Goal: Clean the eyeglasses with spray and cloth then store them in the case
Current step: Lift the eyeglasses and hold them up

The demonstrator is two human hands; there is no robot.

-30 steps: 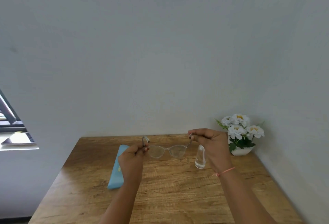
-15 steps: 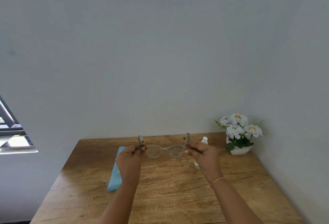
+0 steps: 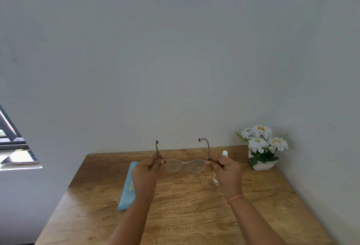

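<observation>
Eyeglasses [image 3: 184, 164] now have both temples swung open; left hand [image 3: 145, 172] and right hand [image 3: 227, 170] each pinch a hinge.

This looks like a plain room in a home: a wood-grain bench [image 3: 194, 215] pushed into the corner of bare grey-white walls [image 3: 175, 49], a small white pot of white flowers [image 3: 261, 147], and a window [image 3: 11, 143] at the left edge.
</observation>
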